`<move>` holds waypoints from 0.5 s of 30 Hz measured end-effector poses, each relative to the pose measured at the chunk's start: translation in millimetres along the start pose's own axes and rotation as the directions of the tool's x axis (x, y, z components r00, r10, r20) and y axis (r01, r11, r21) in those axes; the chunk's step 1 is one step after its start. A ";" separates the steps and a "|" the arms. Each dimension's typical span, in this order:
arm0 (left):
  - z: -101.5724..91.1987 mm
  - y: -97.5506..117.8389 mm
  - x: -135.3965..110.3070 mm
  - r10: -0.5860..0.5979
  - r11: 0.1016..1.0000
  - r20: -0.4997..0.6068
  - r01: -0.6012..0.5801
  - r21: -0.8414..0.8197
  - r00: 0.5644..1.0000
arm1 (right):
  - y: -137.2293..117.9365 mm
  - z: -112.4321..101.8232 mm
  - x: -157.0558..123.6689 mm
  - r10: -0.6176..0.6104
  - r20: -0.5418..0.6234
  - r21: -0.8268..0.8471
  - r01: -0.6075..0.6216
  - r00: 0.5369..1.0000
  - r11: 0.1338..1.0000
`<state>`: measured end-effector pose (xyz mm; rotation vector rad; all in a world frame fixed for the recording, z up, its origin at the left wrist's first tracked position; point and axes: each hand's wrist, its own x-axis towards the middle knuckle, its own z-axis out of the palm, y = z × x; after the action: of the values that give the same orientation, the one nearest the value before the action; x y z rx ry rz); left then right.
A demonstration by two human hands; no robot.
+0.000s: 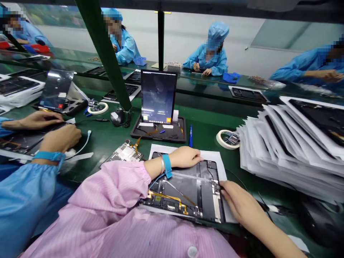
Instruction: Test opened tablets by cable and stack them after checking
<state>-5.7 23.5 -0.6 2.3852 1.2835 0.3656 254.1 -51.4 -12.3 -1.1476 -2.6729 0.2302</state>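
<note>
An opened tablet (185, 186) lies on a white sheet (220, 168) in front of me, its circuit boards, black panels and orange flex cables bare. My left hand (185, 157) reaches across its far edge. Its fingers are curled and pressed together at that edge; what they pinch, if anything, is hidden. A blue wrist strap (167, 166) circles that wrist. At the tablet's right edge, my right hand (238, 200) grips the frame beside a small circuit board (215, 186), thumb and fingers close together.
A lit tablet screen (158, 96) stands in a black tray (137, 133). Boards (123, 152) lie left of my tablet. A tape roll (228, 139) and tall stack of sheeted tablets (279, 157) stand right. A co-worker's hands (59, 138) work at left; other people sit opposite.
</note>
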 end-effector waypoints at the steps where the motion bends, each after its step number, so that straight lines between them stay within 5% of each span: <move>1: -0.1 -0.1 0.1 0.000 1.000 -0.003 0.000 0.005 1.000 | 1.5 -1.0 -0.7 0.009 0.017 0.021 -0.009 1.000 1.000; 5: -0.8 -0.4 0.6 -0.009 1.000 0.005 0.009 0.003 1.000 | 9.8 -3.5 -4.8 0.065 0.004 0.120 -0.065 0.998 0.991; 10: -0.4 1.4 -3.5 -0.012 1.000 0.018 0.012 0.007 1.000 | 7.7 -7.2 -11.7 0.183 -0.279 0.097 -0.162 0.943 0.982; 15: 0.3 -1.7 -4.8 -0.010 1.000 0.040 0.010 -0.013 0.999 | -0.3 -8.3 -9.7 0.055 -0.166 0.059 -0.045 0.985 0.997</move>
<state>-9.4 20.2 -1.9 2.3622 1.2711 0.3214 262.5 -58.2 -5.7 -1.1640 -2.4792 0.2044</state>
